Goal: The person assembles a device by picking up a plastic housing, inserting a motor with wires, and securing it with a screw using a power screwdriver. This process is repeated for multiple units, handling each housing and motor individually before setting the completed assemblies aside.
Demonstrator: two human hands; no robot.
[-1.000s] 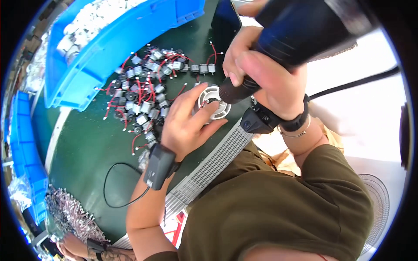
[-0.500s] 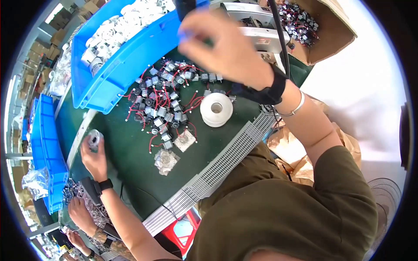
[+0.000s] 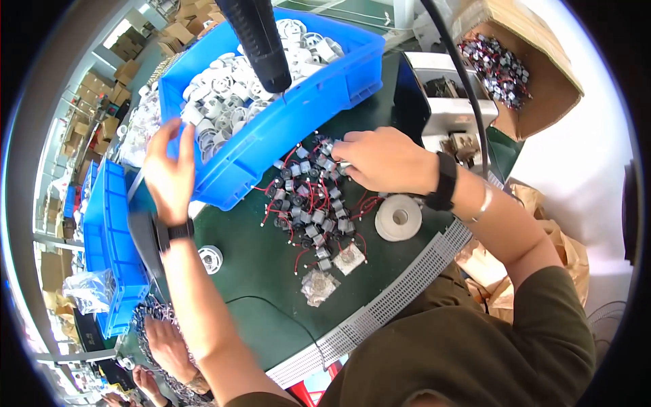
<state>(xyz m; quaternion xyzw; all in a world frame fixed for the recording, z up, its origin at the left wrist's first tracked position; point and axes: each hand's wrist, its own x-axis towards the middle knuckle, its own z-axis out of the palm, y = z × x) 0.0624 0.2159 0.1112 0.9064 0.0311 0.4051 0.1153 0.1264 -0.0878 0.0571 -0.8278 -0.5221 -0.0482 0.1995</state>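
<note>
My left hand (image 3: 169,169) is open, thumb and fingers apart, at the near left corner of a blue bin (image 3: 271,125) heaped with white round plastic parts (image 3: 227,85). Nothing shows in it. Behind its wrist, a white round plastic part (image 3: 211,259) lies on the green table. At the far right edge of a heap of small motors (image 3: 312,203) with red wires, my right hand (image 3: 390,161) is closed, its fingertips pinching a small motor (image 3: 344,163) that they mostly cover. A black electric screwdriver (image 3: 261,51) hangs bit down over the bin.
A white spool (image 3: 399,217) stands right of the heap, with two small crumpled pads (image 3: 319,287) before it. Beyond are a metal fixture (image 3: 451,102) and a cardboard box (image 3: 542,88) of motors. Another blue bin (image 3: 112,237) and a co-worker's hand (image 3: 169,349) are at left.
My left hand has let go of the white round part and moved forward to the bin. My right hand has come down from the screwdriver to the motor heap. The view has shifted.
</note>
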